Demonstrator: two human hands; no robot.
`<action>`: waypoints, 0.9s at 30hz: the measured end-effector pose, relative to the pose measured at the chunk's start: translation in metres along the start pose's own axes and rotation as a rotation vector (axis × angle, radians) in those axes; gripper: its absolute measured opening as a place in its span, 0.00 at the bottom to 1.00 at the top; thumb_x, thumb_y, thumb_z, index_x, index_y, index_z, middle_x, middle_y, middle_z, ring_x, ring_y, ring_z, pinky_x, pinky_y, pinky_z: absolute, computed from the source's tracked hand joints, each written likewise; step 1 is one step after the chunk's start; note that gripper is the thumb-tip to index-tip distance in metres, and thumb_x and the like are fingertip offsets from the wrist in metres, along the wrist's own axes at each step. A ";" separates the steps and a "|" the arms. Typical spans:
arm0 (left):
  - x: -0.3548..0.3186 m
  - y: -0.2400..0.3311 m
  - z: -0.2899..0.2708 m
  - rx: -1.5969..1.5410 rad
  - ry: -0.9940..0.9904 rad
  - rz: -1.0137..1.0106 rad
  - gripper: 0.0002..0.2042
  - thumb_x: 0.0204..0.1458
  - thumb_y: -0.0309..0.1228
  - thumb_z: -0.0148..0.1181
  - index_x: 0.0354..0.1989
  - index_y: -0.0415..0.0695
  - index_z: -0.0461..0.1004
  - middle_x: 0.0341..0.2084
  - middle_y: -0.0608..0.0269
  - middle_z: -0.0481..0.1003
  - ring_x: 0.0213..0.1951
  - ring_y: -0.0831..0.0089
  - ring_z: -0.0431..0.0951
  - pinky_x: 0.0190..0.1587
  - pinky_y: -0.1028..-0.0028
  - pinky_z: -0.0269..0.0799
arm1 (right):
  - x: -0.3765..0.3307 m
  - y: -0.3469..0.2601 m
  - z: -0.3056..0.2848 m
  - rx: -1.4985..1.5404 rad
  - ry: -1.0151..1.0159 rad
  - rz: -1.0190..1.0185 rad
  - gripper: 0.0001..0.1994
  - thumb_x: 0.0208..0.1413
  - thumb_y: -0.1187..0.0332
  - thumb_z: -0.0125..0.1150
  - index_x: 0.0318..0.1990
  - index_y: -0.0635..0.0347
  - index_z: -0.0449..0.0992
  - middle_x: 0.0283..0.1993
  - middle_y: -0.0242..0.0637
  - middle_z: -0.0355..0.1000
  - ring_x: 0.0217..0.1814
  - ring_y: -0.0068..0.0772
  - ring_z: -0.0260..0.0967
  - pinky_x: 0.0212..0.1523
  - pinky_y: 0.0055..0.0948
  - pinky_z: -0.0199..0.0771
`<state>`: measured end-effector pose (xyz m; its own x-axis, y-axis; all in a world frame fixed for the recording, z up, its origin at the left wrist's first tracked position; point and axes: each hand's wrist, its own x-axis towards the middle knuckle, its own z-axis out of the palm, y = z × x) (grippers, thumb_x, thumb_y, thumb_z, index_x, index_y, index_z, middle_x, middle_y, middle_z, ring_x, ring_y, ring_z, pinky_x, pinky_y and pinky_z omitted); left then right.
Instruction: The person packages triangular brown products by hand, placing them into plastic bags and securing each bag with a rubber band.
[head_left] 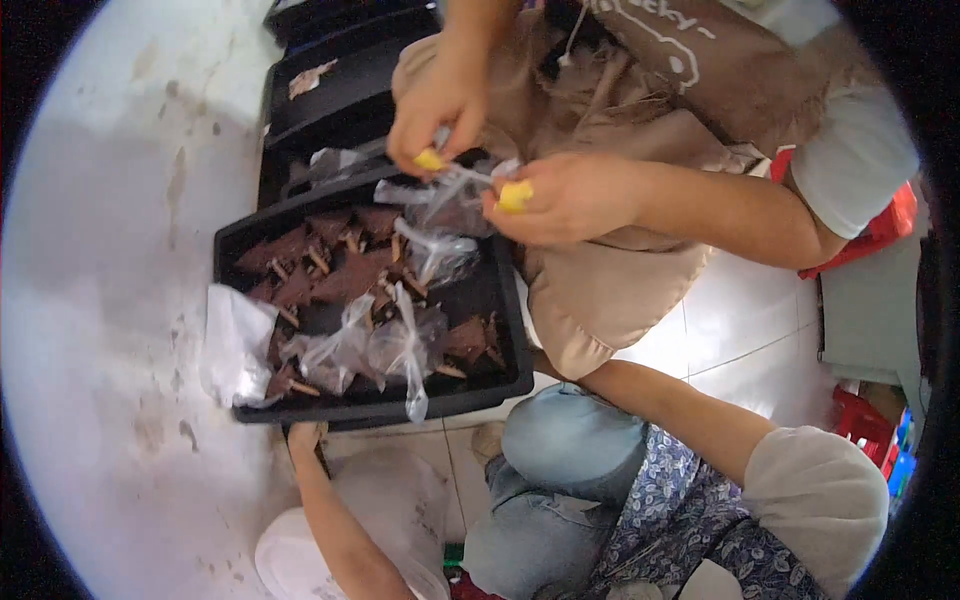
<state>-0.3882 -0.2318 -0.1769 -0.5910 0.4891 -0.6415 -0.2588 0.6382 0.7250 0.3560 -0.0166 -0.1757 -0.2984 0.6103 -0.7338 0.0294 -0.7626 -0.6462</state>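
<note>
My left hand (306, 436) is closed on the near left underside of a black plastic tray (522, 340), its fingertips partly hidden. My right hand (545, 368) reaches the tray's near right side; its fingers are out of sight behind the rim. Inside lie several dark brown, crumbly-looking wedge-shaped pieces (350, 275) with short pale sticks. Knotted clear plastic bags (408, 350) lie among them, some holding brown pieces. A white plastic bag (240, 340) hangs over the left rim.
Across the tray, another person's hands (570, 198) pinch a clear bag's twisted neck, with yellow bits at the fingers. That person wears a brown apron (590, 290). More black trays (340, 90) stand beyond. A stained whitish surface (120, 300) runs along the left; tiled floor (740, 330) shows at right.
</note>
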 end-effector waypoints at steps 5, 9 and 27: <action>-0.058 0.073 0.142 1.428 -0.271 0.535 0.12 0.51 0.30 0.55 0.43 0.41 0.70 0.32 0.59 0.72 0.34 0.64 0.72 0.36 0.69 0.69 | 0.067 -0.049 0.067 -0.192 0.173 -0.044 0.22 0.54 0.56 0.53 0.53 0.57 0.65 0.59 0.41 0.60 0.56 0.41 0.60 0.53 0.43 0.64; -0.090 0.086 0.104 1.408 -0.240 0.528 0.12 0.51 0.31 0.55 0.42 0.41 0.70 0.32 0.58 0.72 0.34 0.63 0.72 0.36 0.68 0.69 | 0.076 -0.044 0.114 -0.316 0.068 -0.076 0.22 0.53 0.56 0.54 0.53 0.57 0.66 0.59 0.42 0.61 0.56 0.42 0.61 0.52 0.43 0.65; -0.109 0.051 0.155 1.152 -0.466 0.676 0.10 0.52 0.33 0.54 0.38 0.40 0.72 0.29 0.57 0.73 0.32 0.62 0.73 0.34 0.67 0.70 | 0.122 -0.038 0.184 -0.740 0.091 -0.355 0.19 0.50 0.56 0.56 0.41 0.64 0.74 0.45 0.54 0.71 0.46 0.51 0.69 0.47 0.40 0.67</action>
<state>-0.2190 -0.1602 -0.1089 0.0132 0.8954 -0.4451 0.8619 0.2155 0.4590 0.1430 0.0473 -0.2023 -0.3306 0.8277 -0.4535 0.5782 -0.2021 -0.7905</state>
